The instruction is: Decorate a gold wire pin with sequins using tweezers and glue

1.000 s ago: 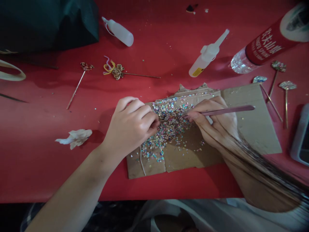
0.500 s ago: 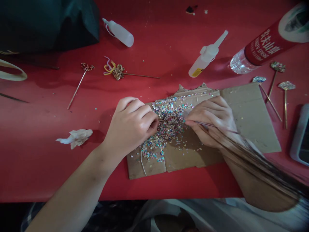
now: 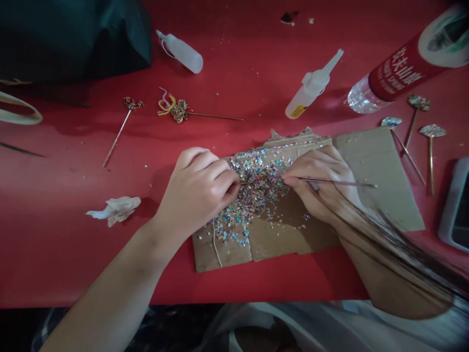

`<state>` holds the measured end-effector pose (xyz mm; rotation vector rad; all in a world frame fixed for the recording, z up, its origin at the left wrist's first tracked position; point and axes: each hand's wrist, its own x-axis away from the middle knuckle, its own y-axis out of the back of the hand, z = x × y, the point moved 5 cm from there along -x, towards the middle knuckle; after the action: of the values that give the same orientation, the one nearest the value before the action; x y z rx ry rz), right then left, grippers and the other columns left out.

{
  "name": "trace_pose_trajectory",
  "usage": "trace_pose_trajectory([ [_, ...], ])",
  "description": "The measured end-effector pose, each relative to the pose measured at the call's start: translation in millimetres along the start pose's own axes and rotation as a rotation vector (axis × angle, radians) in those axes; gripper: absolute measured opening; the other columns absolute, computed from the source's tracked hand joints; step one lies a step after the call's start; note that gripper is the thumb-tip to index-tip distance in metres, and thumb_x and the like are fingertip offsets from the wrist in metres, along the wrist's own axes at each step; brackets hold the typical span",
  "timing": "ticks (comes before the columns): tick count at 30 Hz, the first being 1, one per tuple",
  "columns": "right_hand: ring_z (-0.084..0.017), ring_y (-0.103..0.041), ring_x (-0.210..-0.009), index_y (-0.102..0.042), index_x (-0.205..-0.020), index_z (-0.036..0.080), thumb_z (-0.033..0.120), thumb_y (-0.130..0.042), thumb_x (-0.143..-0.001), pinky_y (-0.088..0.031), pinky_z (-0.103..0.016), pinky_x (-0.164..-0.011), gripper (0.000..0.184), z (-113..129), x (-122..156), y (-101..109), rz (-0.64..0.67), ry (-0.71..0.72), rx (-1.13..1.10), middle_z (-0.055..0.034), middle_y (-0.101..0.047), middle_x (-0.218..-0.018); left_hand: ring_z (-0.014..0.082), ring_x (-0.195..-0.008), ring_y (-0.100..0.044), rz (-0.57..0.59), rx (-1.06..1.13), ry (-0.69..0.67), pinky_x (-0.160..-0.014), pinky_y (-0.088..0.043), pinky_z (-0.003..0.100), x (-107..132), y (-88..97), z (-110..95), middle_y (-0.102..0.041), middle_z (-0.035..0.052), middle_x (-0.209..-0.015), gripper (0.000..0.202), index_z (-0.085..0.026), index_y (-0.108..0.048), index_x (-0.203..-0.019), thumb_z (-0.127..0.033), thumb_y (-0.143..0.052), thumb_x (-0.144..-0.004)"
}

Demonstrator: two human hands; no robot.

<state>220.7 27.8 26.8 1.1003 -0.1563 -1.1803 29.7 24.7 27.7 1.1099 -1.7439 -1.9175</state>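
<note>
My left hand (image 3: 208,183) is closed, its fingertips pinching the thin stem of what looks like a hairpin (image 3: 244,183). The pin's head blends into a heap of shiny multicoloured chips (image 3: 242,215) on a cardboard sheet (image 3: 377,166). Across the heap, my right hand (image 3: 322,181) pinches a thin, purplish stick-like tool (image 3: 351,184). Its tip points left into the chips by the pin's head, and its back end sticks out to the right over the cardboard. Whether tip and pin touch I cannot tell. Strands of long hair hang over my right wrist.
Two squeeze bottles (image 3: 185,55) (image 3: 308,93) and a water bottle (image 3: 397,68) are at the back. Finished-looking hairpins (image 3: 179,111) (image 3: 432,131) lie left and right. Crumpled tissue (image 3: 117,210), a phone (image 3: 456,210), a tape roll (image 3: 34,116) and a dark bag (image 3: 80,34) surround the cardboard.
The tool in my right hand has swung, its back end rising to lie nearly level, and its tip shifted slightly. My left hand stays in place.
</note>
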Motion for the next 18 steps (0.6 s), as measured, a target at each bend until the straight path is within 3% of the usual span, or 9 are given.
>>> trace_pose_trajectory([
  [3,-0.016,-0.059,-0.067,-0.060,-0.076,0.023,0.029,-0.054,-0.089,-0.041,-0.037,-0.070,0.016,-2.1,1.5,-1.3,-0.039,-0.034,-0.044,0.0005,-0.065,-0.069,0.0179,-0.080,-0.058,0.002,0.012,-0.004,-0.085,-0.040,0.037,0.8,1.4,1.4,-0.066,-0.0027,-0.079,0.014,-0.024,-0.065,-0.083,-0.029,-0.053,-0.088],
  [9,-0.013,-0.056,-0.059,-0.058,-0.073,0.023,0.034,-0.049,-0.092,-0.042,-0.031,-0.058,0.024,-14.6,0.9,-2.7,-0.119,-0.379,-0.292,0.0011,-0.058,-0.060,0.0177,-0.084,-0.059,0.026,-0.005,-0.029,-0.088,-0.038,0.039,1.4,1.6,-0.4,-0.068,-0.0037,-0.083,0.014,-0.026,-0.065,-0.084,-0.028,-0.052,-0.090],
  [18,-0.010,-0.051,-0.049,-0.054,-0.070,0.021,0.047,-0.052,-0.089,-0.039,-0.027,-0.048,0.032,-21.4,-1.9,-8.0,-0.103,-0.482,-0.537,0.0019,-0.054,-0.054,0.0167,-0.082,-0.058,0.033,-0.017,-0.060,-0.089,-0.038,0.037,-2.0,-1.5,-6.1,-0.065,-0.0031,-0.078,0.015,-0.023,-0.063,-0.080,-0.028,-0.051,-0.089],
])
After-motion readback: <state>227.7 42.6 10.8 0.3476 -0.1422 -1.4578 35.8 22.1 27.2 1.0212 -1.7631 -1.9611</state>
